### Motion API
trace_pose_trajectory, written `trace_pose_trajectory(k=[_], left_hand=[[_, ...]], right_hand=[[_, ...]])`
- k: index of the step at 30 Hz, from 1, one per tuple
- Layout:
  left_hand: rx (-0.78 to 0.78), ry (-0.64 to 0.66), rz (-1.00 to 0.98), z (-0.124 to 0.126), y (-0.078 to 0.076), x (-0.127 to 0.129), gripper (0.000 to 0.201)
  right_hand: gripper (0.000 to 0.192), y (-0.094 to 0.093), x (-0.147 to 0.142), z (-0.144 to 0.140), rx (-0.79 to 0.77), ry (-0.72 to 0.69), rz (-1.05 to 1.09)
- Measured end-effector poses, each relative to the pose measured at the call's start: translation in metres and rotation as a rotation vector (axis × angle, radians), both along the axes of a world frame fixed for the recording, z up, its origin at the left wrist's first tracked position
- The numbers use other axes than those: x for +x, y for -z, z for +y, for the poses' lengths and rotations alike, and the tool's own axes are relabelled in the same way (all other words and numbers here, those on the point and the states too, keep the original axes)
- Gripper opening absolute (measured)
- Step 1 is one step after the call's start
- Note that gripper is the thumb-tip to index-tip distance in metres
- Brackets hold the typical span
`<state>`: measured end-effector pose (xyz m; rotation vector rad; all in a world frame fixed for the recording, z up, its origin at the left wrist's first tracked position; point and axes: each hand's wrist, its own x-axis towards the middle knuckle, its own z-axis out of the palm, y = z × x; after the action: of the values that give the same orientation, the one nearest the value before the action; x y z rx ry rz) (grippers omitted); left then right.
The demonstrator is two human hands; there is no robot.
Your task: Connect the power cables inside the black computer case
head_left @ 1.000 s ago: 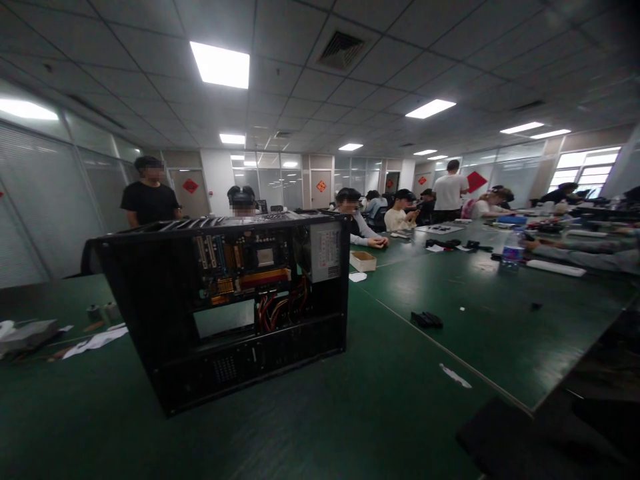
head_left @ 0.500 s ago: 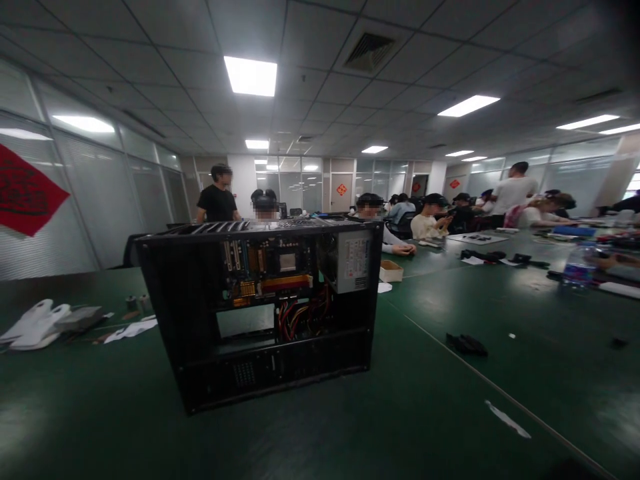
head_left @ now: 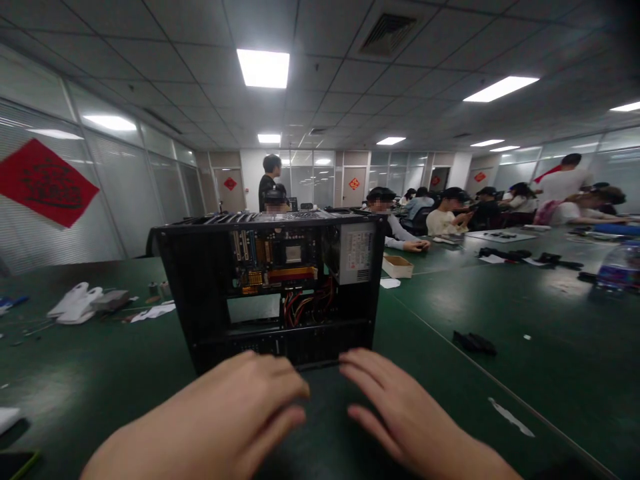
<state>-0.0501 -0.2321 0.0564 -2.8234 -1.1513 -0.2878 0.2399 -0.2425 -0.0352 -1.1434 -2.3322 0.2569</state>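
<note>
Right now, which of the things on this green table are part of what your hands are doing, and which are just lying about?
In hand:
left hand, open, reaching toward the case
right hand, open, beside it
open computer case, motherboard and coloured cables showing

Lying about:
white gloves
small cardboard box
black object
water bottle
green table

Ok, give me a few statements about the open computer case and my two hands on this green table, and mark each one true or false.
1. The computer case stands with its open side toward the camera. True.
2. The left hand holds a screwdriver. False: it is empty, fingers spread.
3. The right hand lies inside the case. False: it is in front of it.
4. A small cardboard box sits on the table right of the case. True.
</note>
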Motion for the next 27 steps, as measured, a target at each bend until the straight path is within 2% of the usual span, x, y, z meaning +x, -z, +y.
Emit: trace_pose_trajectory(k=[1, 2, 4, 7, 9, 11, 15, 19, 23, 27], left_hand=[[0.009, -0.028, 0.001, 0.018, -0.003, 0.009, 0.032], [0.081, -0.11, -0.028, 0.038, -0.002, 0.016, 0.034], [0.226, -0.257, -0.09, 0.075, 0.015, 0.022, 0.04], [0.224, -0.476, -0.161, 0.115, 0.055, 0.016, 0.048], [0.29, -0.58, -0.144, 0.126, 0.076, 0.009, 0.056], [0.311, -0.652, -0.152, 0.129, 0.086, 0.007, 0.06], [0.326, -0.678, -0.175, 0.132, 0.083, 0.007, 0.061], [0.247, -0.74, -0.269, 0.149, 0.072, -0.007, 0.068], [0.104, -0.819, -0.407, 0.175, 0.058, -0.034, 0.071], [0.04, -0.886, -0.399, 0.196, 0.048, -0.064, 0.061]], right_hand=[[0.049, -0.005, 0.002, 0.027, 0.189, 0.11, -0.11], [0.052, -0.007, 0.004, 0.054, 0.351, 0.173, -0.23], [0.049, -0.007, 0.004, 0.096, 0.549, 0.202, -0.405], [0.025, 0.001, -0.003, 0.125, 0.566, 0.26, -0.501], [0.026, 0.005, -0.008, 0.127, 0.536, 0.308, -0.502], [0.028, 0.005, -0.011, 0.123, 0.517, 0.334, -0.503], [0.029, -0.001, -0.018, 0.117, 0.456, 0.378, -0.529], [0.031, -0.007, -0.041, 0.109, 0.384, 0.403, -0.562], [0.034, -0.009, -0.082, 0.094, 0.354, 0.384, -0.56], [0.035, -0.01, -0.135, 0.083, 0.326, 0.297, -0.547]])
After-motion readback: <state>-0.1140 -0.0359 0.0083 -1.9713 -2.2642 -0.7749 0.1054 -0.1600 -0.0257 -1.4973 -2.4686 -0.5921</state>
